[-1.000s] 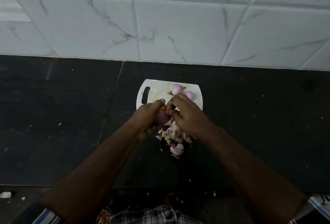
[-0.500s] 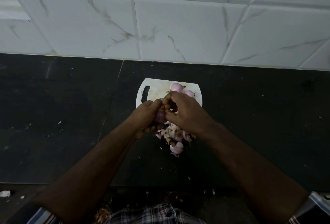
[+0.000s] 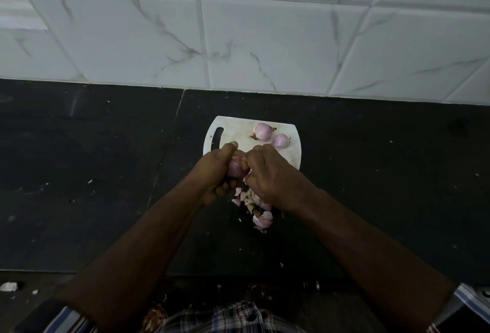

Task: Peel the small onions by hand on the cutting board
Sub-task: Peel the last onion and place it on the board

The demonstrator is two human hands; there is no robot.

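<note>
At the centre of the frame, above the near edge of the white plastic cutting board (image 3: 238,131), a small purple onion (image 3: 235,168) sits gripped in the left hand (image 3: 216,173), fingers curled round it. The right hand (image 3: 270,173) touches it from the right and pinches skin at its upper end. Two more small pink onions (image 3: 263,131) lie on the board above the hands; a heap of pale peelings (image 3: 256,209) lies below them on the dark stone worktop (image 3: 106,173).
</note>
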